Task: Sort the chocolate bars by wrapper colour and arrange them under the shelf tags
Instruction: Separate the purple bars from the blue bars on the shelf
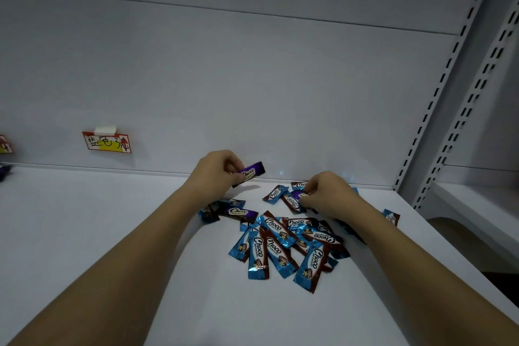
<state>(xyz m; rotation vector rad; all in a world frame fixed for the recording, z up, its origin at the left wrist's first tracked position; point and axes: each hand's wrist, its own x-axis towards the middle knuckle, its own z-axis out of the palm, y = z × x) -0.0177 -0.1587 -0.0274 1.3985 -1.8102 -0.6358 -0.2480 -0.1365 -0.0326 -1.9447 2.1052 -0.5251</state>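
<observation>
We judge the sorting barely begun: our left hand (216,171) pinches a purple foil-wrapped chocolate bar (250,173) lifted off the white shelf (98,233), our right hand (327,195) curls on another purple bar (295,195) in the mixed pile of blue and purple bars (283,244) (nothing lies under the handwritten paper shelf tag (106,142) yet).

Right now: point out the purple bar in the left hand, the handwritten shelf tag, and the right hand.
purple bar (250,173): head view, on the wrapper's printed face beside the fingers.
shelf tag (107,143): head view, middle of the handwritten card.
right hand (327,196): head view, back of the hand.
</observation>
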